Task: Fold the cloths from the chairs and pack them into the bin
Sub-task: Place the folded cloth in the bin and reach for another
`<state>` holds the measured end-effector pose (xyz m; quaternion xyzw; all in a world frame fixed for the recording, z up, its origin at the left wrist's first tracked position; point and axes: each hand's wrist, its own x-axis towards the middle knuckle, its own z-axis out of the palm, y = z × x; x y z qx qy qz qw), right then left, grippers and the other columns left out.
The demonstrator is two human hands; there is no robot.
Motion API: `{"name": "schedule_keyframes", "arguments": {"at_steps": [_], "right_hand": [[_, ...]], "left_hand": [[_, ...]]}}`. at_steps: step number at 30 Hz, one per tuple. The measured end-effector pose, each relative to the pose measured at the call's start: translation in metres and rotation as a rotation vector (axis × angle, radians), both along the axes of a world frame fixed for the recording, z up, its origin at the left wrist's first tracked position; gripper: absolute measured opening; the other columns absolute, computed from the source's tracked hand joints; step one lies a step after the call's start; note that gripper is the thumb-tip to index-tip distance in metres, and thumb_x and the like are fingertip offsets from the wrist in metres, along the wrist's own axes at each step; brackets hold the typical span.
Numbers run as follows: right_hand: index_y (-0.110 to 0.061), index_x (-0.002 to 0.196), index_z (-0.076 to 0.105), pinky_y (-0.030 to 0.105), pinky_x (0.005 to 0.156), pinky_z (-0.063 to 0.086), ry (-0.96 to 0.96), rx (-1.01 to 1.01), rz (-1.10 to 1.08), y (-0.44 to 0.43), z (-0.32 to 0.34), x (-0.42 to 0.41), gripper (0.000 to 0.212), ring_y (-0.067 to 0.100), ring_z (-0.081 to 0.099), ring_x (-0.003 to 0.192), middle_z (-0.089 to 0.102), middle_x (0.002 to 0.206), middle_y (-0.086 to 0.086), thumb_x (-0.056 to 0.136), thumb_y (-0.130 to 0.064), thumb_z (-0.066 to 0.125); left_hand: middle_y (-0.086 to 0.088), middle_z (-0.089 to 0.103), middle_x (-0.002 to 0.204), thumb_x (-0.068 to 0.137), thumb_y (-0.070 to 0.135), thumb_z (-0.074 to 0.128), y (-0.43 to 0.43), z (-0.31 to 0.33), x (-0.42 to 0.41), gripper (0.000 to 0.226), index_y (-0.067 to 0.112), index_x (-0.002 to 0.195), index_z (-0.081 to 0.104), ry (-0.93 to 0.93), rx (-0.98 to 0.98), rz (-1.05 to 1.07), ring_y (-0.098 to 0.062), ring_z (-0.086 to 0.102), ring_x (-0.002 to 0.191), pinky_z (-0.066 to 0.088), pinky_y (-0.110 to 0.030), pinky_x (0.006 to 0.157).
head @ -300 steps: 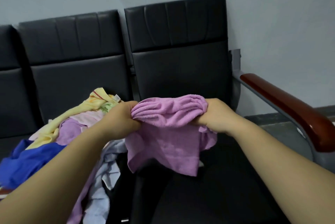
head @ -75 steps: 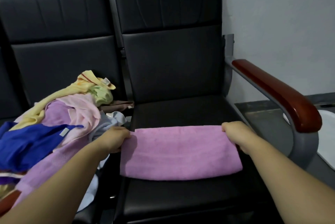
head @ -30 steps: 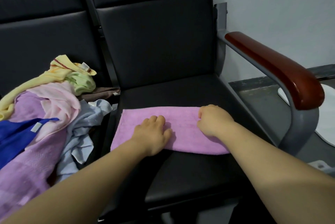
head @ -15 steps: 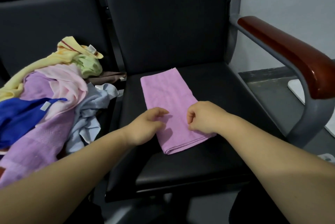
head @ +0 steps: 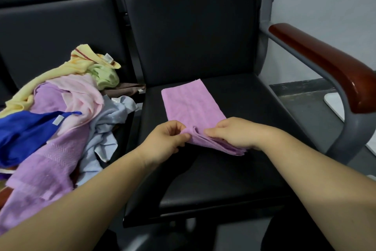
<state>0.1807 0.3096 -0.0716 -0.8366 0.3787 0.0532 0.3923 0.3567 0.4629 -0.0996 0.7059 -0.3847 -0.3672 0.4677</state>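
Note:
A pink cloth (head: 190, 103), folded into a long narrow strip, lies on the black seat of the right-hand chair (head: 234, 173). My left hand (head: 166, 140) pinches the strip's near left corner. My right hand (head: 234, 133) grips the near right end, which is lifted a little off the seat. On the chair to the left sits a pile of unfolded cloths (head: 61, 112): yellow, green, pale pink, blue, lilac and light grey-blue. A white edge (head: 333, 104) shows on the floor behind the armrest; I cannot tell whether it is the bin.
A red-brown wooden armrest (head: 329, 63) on a grey metal frame borders the right chair. Black backrests stand behind both seats. A pale wall and dark floor lie to the right.
The pink cloth was laid flat, folded narrower and turned lengthwise on the seat. Both hands have now closed on its near end and raised it slightly.

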Motion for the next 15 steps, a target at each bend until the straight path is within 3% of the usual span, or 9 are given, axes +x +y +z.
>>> {"name": "schedule_keyframes", "arguments": {"at_steps": [3,6,9,12,15], "right_hand": [[-0.02,0.072,0.054,0.034,0.065,0.039,0.048,-0.014,0.06,0.006,0.006,-0.004,0.064,0.016,0.048,0.068,0.05,0.071,-0.004,0.069,-0.082,0.069],[-0.019,0.071,0.043,0.032,0.059,0.033,0.117,-0.206,0.146,0.01,-0.001,-0.004,0.049,0.017,0.04,0.065,0.042,0.073,-0.002,0.077,-0.048,0.081],[-0.017,0.067,0.041,0.033,0.055,0.03,0.065,-0.298,0.091,0.007,-0.001,-0.001,0.031,0.019,0.038,0.063,0.042,0.072,0.001,0.082,-0.02,0.068],[-0.012,0.066,0.049,0.032,0.056,0.033,-0.083,-0.176,-0.041,-0.001,0.004,-0.001,0.024,0.019,0.041,0.062,0.045,0.067,0.003,0.079,-0.018,0.068],[-0.006,0.069,0.063,0.028,0.055,0.04,-0.222,0.023,-0.166,-0.005,0.013,-0.004,0.016,0.016,0.047,0.061,0.052,0.063,0.001,0.078,-0.017,0.072]], "left_hand": [[0.008,0.058,0.064,0.099,0.018,0.063,-0.001,0.003,-0.003,0.019,0.019,0.08,0.06,-0.023,-0.011,0.06,-0.007,0.05,0.061,0.039,-0.017,0.056],[0.008,0.057,0.068,0.098,0.021,0.063,-0.002,0.002,-0.002,0.021,0.018,0.077,0.06,-0.12,-0.046,0.101,-0.009,0.048,0.064,0.041,-0.023,0.062],[0.006,0.057,0.071,0.097,0.021,0.063,-0.003,0.009,0.0,0.018,0.014,0.081,0.061,-0.329,-0.068,0.151,-0.008,0.048,0.065,0.042,-0.027,0.065],[0.001,0.058,0.072,0.098,0.017,0.06,-0.003,0.019,0.006,0.017,0.01,0.083,0.06,-0.338,-0.088,0.211,-0.01,0.051,0.066,0.044,-0.028,0.066],[0.0,0.053,0.062,0.093,0.011,0.058,0.0,0.028,0.014,0.025,0.019,0.069,0.06,-0.211,-0.062,0.216,-0.014,0.049,0.061,0.045,-0.029,0.062]]}}
